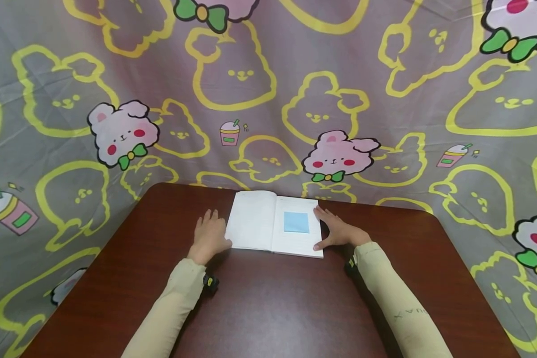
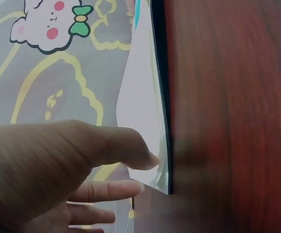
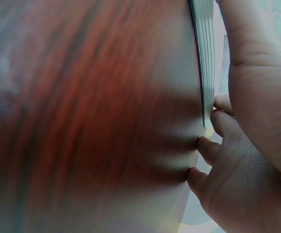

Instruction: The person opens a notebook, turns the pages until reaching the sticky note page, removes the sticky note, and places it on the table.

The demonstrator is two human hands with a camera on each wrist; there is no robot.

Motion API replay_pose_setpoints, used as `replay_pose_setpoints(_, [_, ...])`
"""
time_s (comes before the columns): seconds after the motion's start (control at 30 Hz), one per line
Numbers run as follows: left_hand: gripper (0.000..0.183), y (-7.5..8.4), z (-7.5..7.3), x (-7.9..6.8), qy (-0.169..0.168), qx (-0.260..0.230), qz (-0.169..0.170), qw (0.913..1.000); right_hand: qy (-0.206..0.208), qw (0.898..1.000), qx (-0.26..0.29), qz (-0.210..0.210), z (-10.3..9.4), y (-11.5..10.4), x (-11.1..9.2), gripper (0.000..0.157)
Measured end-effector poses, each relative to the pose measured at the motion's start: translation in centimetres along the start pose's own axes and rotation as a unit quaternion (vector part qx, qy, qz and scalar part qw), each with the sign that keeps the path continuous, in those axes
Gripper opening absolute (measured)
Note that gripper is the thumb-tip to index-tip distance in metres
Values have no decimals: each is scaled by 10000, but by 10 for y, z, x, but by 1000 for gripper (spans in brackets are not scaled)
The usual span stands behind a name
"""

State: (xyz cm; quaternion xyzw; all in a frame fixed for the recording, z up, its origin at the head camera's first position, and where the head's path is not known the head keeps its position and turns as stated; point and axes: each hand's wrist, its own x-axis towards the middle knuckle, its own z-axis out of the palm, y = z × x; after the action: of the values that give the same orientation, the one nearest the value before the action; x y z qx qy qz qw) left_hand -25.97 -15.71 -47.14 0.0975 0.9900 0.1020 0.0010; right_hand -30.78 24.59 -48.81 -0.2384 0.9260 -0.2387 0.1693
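An open book [image 1: 252, 223] lies on the table, its two white pages spread. A blue square sticky note [image 1: 296, 222] is on the right-hand page. My left hand [image 1: 210, 236] is at the book's left edge, fingers extended and thumb touching near the lower corner. In the left wrist view, the thumb [image 2: 126, 148] lies against the page edge, and the other fingers stretch out past the book. At the right edge, my right hand [image 1: 340, 231] spreads its thumb and fingers along the side. The right wrist view shows fingertips [image 3: 208, 148] by the table beside the page stack [image 3: 206, 58].
The dark brown wooden table [image 1: 268, 303] extends in front of and to both sides of the book. A grey curtain [image 1: 259, 119] with cartoon prints hangs directly behind the table's far edge and around its sides.
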Motion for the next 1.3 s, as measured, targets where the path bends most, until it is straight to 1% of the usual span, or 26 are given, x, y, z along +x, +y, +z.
replay_pose_setpoints(0.07, [42, 1, 1, 2, 2, -28, 176, 9998, 5, 10000, 2, -40, 0, 0, 0, 132])
replay_pose_setpoints(0.1, [50, 2, 1, 4, -27, -54, 309, 9995, 1, 10000, 4, -42, 0, -1, 0, 132])
replay_pose_setpoints(0.17, [59, 4, 4, 8, -121, -92, 635, 9979, 0, 10000, 44, -50, -1, -1, 0, 132])
replay_pose_setpoints(0.3, [56, 11, 10, 18, -365, -184, 1246, 9914, -7, 9999, 106, -59, -2, -2, -1, 132])
replay_pose_setpoints(0.33, [55, 13, 11, 20, -374, -199, 1380, 9895, -10, 9999, 112, -67, -2, -2, -1, 132])
replay_pose_setpoints(0.43, [54, 22, 14, 29, -400, -222, 1626, 9856, -10, 9999, 87, -63, -1, 0, -2, 132])
replay_pose_setpoints(0.53, [55, 31, 17, 36, -409, -264, 1726, 9838, 40, 9999, 99, -54, -2, 0, -2, 132])
replay_pose_setpoints(0.67, [59, 43, 19, 42, -521, -407, 1739, 9825, 63, 9999, 117, -51, -2, -2, -3, 132])
replay_pose_setpoints(0.8, [61, 50, 23, 48, -515, -311, 1871, 9805, 40, 9999, 92, -10, -2, -4, -3, 132])
replay_pose_setpoints(0.93, [61, 51, 25, 51, -568, -169, 1929, 9794, 39, 10000, 73, -24, -2, -4, -3, 132])
replay_pose_setpoints(1.03, [61, 50, 25, 52, -751, -276, 1885, 9788, 33, 10000, 47, -71, -1, -2, -2, 131])
replay_pose_setpoints(1.17, [63, 48, 25, 53, -1033, -334, 1739, 9788, 38, 9999, 42, -92, -1, 0, -1, 131])
replay_pose_setpoints(1.3, [64, 47, 26, 55, -1158, -322, 1687, 9783, 42, 9999, 68, -71, -3, -2, -2, 131])
